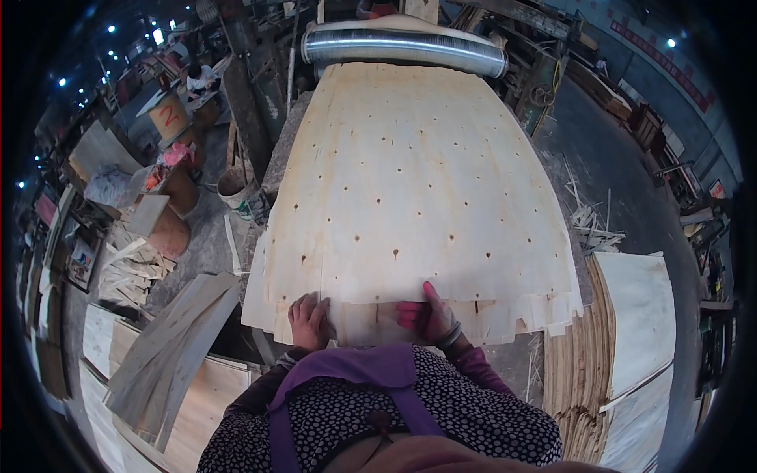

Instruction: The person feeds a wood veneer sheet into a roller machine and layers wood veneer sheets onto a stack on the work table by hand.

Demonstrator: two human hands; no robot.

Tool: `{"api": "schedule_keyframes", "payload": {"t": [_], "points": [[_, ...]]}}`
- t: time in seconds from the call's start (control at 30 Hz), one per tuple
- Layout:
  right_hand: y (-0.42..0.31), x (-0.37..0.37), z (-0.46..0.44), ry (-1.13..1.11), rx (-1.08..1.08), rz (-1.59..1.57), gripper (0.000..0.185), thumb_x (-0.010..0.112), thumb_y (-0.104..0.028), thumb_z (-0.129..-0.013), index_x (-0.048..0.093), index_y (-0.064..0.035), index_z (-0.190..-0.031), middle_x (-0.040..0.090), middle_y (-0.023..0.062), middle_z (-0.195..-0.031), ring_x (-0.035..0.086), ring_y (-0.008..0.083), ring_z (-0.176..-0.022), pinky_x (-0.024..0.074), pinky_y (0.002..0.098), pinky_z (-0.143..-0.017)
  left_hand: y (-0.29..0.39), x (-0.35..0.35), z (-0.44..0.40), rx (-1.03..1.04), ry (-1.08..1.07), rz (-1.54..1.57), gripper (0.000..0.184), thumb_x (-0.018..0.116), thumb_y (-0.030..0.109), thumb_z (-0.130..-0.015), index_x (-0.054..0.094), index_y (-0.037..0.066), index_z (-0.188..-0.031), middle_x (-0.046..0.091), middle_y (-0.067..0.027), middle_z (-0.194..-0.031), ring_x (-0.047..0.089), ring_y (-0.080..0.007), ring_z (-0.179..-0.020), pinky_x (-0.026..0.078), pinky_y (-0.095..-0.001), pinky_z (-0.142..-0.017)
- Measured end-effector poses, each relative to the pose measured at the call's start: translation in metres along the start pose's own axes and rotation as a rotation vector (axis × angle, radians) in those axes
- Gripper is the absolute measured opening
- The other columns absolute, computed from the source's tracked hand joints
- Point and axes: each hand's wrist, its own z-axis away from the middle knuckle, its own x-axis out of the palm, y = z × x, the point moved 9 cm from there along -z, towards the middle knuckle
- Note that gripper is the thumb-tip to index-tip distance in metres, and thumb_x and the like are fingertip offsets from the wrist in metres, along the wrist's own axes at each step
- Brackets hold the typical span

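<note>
A wide pale wood veneer sheet (426, 197), dotted with dark knots, lies on a stack in front of me. Its near edge is uneven, with lower sheets (497, 319) jutting out beneath it. At the left of this edge, my left hand (310, 321) is closed, bent fingers gripping the veneer. My right hand (431, 315), reddish on the fingers, is at the middle of the same edge. Its thumb points up against the top sheet and stands apart from the fingers, which lie sideways over the lower sheet.
A shiny metal roller (406, 52) spans the far end of the stack. Veneer strips (169, 355) lie at my left, and stacked sheets (631, 323) at my right. A bucket (233, 186) stands left of the stack. Another person (201, 81) is far left.
</note>
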Motion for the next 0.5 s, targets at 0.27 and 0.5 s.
{"api": "schedule_keyframes", "payload": {"t": [0.27,0.5], "points": [[0.0005,-0.0005,-0.0005,-0.029,0.000,-0.012,0.058,0.042,-0.056,-0.086,0.051,-0.0031,-0.107,0.060,0.0093,-0.084,0.052,0.0178,-0.066,0.0462,0.0369,-0.071,0.0020,-0.0020,-0.0010,0.001,0.002,0.005,0.031,0.053,0.006,-0.075,0.060,0.011,-0.105,0.051,-0.0145,-0.113,0.045,-0.0332,-0.109,0.032,-0.0462,-0.093],[0.0007,-0.0001,0.0006,-0.029,0.003,-0.014,0.057,0.041,-0.055,-0.087,0.050,-0.0029,-0.108,0.061,0.0092,-0.084,0.053,0.0176,-0.066,0.0461,0.0366,-0.072,0.0032,-0.0029,-0.0013,-0.001,0.001,0.001,0.031,0.053,0.007,-0.075,0.060,0.010,-0.105,0.051,-0.0149,-0.113,0.045,-0.0335,-0.109,0.032,-0.0463,-0.094]]}}
